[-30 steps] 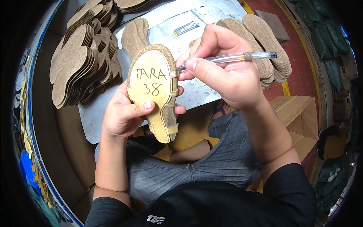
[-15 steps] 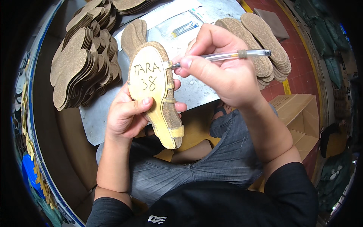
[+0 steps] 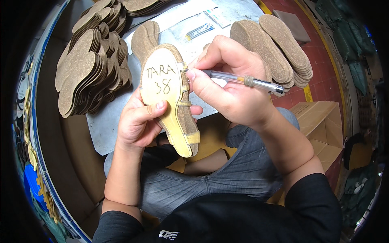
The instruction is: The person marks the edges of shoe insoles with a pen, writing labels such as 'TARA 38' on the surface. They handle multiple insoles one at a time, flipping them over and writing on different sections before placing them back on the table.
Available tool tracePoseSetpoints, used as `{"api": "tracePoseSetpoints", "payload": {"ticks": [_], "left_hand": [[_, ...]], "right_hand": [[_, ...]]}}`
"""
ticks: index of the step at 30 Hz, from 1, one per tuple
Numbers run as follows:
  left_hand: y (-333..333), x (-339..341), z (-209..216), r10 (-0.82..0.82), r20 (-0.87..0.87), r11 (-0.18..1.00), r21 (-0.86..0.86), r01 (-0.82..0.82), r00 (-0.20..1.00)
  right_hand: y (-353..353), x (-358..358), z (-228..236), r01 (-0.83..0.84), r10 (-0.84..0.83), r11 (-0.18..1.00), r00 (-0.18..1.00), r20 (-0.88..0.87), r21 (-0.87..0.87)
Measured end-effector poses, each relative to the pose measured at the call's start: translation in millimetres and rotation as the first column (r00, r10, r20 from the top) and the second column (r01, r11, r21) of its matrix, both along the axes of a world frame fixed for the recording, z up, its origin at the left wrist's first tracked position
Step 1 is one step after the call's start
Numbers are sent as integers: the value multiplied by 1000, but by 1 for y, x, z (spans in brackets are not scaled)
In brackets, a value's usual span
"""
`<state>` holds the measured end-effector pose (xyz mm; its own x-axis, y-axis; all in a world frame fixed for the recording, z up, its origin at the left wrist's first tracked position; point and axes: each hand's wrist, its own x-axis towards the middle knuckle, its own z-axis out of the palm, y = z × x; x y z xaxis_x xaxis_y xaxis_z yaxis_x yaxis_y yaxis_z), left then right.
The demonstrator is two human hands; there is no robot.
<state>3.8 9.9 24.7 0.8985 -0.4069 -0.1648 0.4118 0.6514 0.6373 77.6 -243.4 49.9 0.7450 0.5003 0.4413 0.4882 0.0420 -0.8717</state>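
While left hand grips template, right hand pen, insoles line a table beside red tiles

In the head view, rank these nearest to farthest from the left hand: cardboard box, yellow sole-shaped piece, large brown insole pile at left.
1. Yellow sole-shaped piece: held in the left hand.
2. Large brown insole pile: beyond the hand, to its left.
3. Cardboard box: well over to the right.

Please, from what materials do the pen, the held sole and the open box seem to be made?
Pen: probably plastic, glossy and clear; its inside shows through.
Sole: speckled, matte brown edge suggests cork; smooth yellow face could be card or plastic, unclear.
Box: likely cardboard, matte brown, with creased flaps.
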Motion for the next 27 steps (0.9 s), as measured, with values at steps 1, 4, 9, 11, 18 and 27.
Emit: {"api": "tracePoseSetpoints", "payload": {"ticks": [1, 4, 9, 11, 18, 27], "left_hand": [[0, 0, 0, 1, -11, 1000, 1, -1, 1000], [-2, -1, 1, 14, -6, 1000, -3, -14, 1000], [1, 1, 5, -39, -20, 999, -5, 38, 999], [0, 0, 5, -16, -31, 1000, -7, 15, 999], [-5, -3, 3, 1, -19, 998, -57, -2, 1000], [-8, -4, 2, 72, 18, 997, -26, -72, 997]], "right_hand": [[0, 0, 0, 8, -8, 1000, 1000, -19, -1], [1, 0, -2, 3, 1, 999, 996, -87, 41], [10, 4, -6, 37, -17, 980, 995, -101, 196], [4, 4, -5, 6, 8, 989, 995, -95, 148], [11, 0, -12, 67, 8, 942, 976, -220, 330], [2, 3, 0, 6, 33, 988, 969, -246, 156]]}}
